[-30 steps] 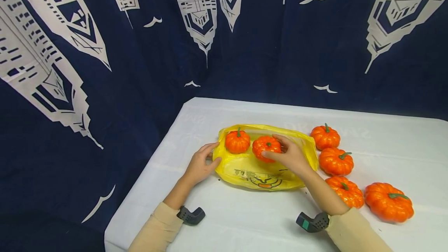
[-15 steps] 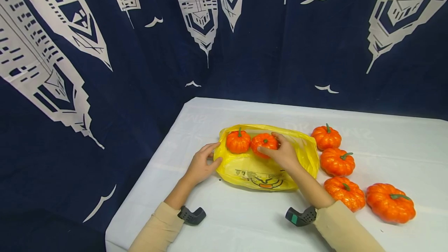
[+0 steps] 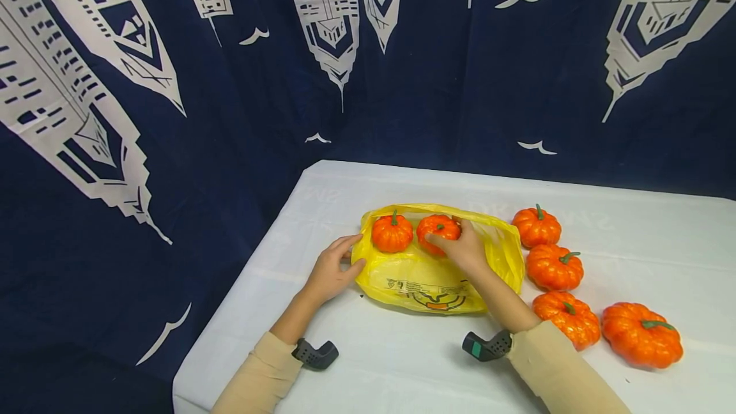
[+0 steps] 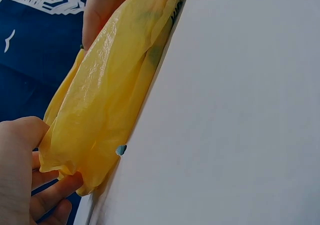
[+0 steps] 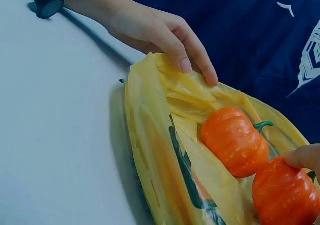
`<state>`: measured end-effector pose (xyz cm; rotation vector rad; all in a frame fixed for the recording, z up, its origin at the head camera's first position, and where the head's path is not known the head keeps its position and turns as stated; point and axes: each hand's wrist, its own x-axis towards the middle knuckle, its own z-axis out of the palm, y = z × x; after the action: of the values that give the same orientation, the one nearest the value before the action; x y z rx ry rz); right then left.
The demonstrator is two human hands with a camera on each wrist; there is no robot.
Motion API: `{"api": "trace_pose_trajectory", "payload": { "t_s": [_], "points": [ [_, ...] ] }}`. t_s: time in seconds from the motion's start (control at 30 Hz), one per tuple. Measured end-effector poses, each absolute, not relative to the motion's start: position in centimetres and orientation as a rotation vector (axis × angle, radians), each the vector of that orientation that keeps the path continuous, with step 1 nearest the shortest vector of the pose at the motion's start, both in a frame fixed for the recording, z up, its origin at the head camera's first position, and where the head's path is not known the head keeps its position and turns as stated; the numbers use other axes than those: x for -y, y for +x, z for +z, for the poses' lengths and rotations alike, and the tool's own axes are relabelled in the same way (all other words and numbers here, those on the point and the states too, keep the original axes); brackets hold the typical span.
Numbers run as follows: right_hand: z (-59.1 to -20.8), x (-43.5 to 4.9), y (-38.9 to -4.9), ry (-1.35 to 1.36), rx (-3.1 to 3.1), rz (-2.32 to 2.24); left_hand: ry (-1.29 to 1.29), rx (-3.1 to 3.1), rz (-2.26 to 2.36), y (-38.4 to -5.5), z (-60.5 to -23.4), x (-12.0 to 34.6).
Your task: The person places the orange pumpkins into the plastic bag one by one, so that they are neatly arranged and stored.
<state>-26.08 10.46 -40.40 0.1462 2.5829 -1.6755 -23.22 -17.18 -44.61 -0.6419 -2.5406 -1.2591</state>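
Observation:
A yellow plastic bag (image 3: 382, 276) lies with its mouth spread on the white table. My left hand (image 3: 329, 273) holds the bag's left end, thumb and fingers on either side of the plastic in the left wrist view. Inside the bag, toward the back left, sits one small orange pumpkin (image 3: 392, 235) with a green stem. To its right my right hand (image 3: 468, 249) grips a second orange pumpkin (image 3: 432, 229) inside the bag, thumb at its front and fingers at its far right side. In the right wrist view, this gripped pumpkin (image 5: 284, 195) sits close against the first.
Several more orange pumpkins stand right of the bag: one at the back (image 3: 536, 227), one below it (image 3: 554, 267), one by the right forearm (image 3: 569, 318) and a larger one (image 3: 641, 335) farther right. A dark blue printed cloth (image 3: 431, 94) hangs behind the white table (image 3: 356, 363).
My right hand has moved the gripped pumpkin slightly back within the bag, and the right forearm has shifted left. The left hand stays at the bag's left end.

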Motion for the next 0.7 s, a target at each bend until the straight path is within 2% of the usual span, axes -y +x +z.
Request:
{"api": "trace_pose_trajectory", "payload": {
  "t_s": [0.7],
  "points": [
    [-41.5, -9.5, -27.3, 0.201, -2.629, -1.662, -0.641, 2.543, -1.27, -23.2, -44.5, 17.2]
  ]
}}
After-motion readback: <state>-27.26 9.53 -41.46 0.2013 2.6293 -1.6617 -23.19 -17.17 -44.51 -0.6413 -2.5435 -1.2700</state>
